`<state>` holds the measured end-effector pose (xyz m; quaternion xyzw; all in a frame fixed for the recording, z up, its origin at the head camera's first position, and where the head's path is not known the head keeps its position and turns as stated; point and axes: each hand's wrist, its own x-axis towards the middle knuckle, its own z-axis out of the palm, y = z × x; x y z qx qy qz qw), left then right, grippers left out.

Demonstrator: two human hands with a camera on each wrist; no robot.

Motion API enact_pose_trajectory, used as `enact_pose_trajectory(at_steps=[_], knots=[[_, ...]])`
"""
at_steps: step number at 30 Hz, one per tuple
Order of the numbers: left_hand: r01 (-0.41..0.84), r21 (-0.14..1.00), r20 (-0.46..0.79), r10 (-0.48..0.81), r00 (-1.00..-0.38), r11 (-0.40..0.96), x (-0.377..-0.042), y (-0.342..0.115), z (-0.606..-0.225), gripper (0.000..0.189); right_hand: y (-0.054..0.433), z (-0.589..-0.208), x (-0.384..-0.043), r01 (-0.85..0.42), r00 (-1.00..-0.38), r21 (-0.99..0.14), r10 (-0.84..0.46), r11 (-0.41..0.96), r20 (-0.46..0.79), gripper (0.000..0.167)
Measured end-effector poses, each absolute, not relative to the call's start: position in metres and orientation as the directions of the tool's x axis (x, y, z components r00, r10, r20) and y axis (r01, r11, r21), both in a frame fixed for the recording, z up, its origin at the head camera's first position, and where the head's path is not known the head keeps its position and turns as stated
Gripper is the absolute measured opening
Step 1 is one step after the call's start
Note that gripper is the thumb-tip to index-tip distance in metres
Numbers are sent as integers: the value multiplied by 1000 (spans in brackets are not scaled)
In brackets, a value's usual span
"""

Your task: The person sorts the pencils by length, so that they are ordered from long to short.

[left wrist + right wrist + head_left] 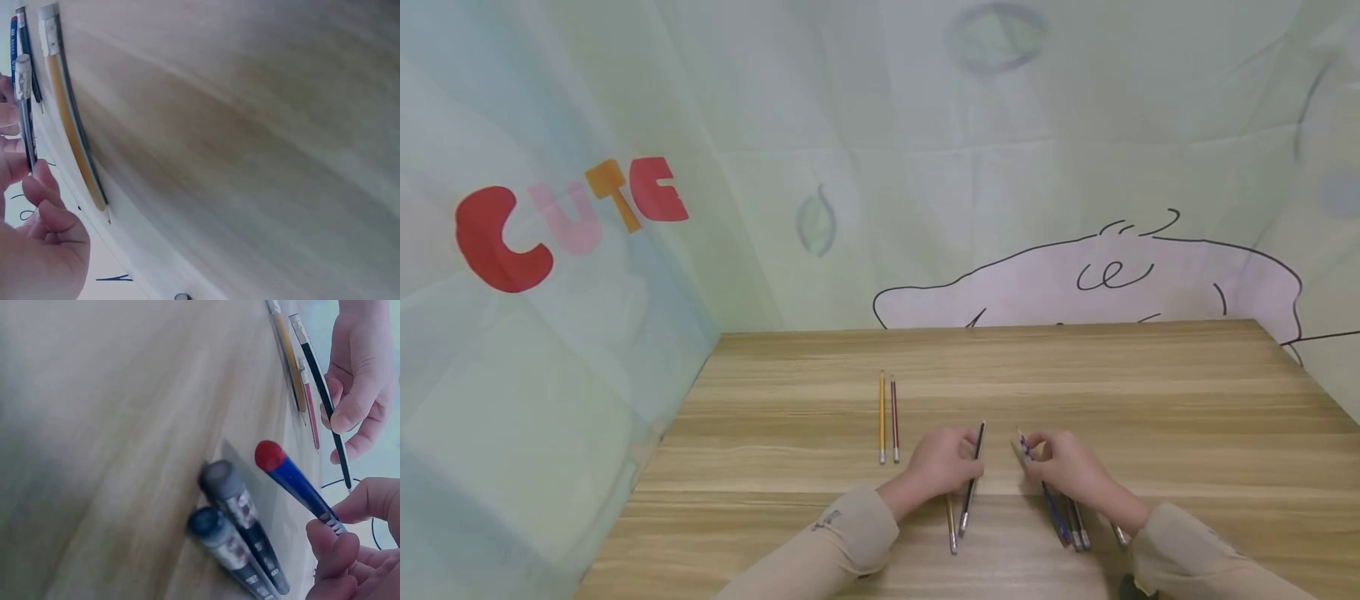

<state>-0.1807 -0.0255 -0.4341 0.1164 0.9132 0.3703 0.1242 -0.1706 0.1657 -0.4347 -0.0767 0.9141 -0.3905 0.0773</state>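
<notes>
Both hands are grasping over the desk (pixel 775 517). The left hand (pixel 942 461) pinches a black pencil (pixel 967 506) between thumb and fingers; the right hand (pixel 1063 462) pinches a blue pencil (pixel 1054 510) with a red end. The two hands stand apart, well short of the far edge.

Each pencil is held nearer its point than its blunt end, so the point aims at the far edge and the longer part trails toward the person. That hold probably suits steering the point while the rest hangs free. Both pencils look raised off the wood.

Left of the middle, a yellow pencil (pixel 882 417) and a dark red pencil (pixel 895 421) lie side by side with a narrow gap, points toward the far edge; the matching direction suggests deliberate placing. They lie beyond the left hand's grip and to its left. A second yellow pencil (pixel 952 529) lies partly under that hand, just beside the black one. Two dark pencils (pixel 1078 527) lie close together below the right hand, beside the blue one's red end. Another pencil (pixel 1119 535) is mostly hidden at the right sleeve (pixel 1187 546).
</notes>
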Motion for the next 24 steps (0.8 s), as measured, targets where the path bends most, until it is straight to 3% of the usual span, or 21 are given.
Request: enact_pose_trajectory(at_steps=[24], knots=[[64, 835, -88, 248, -965, 546, -190, -33, -420, 41, 161, -422, -184, -78, -978, -879, -209, 470, -25, 32]])
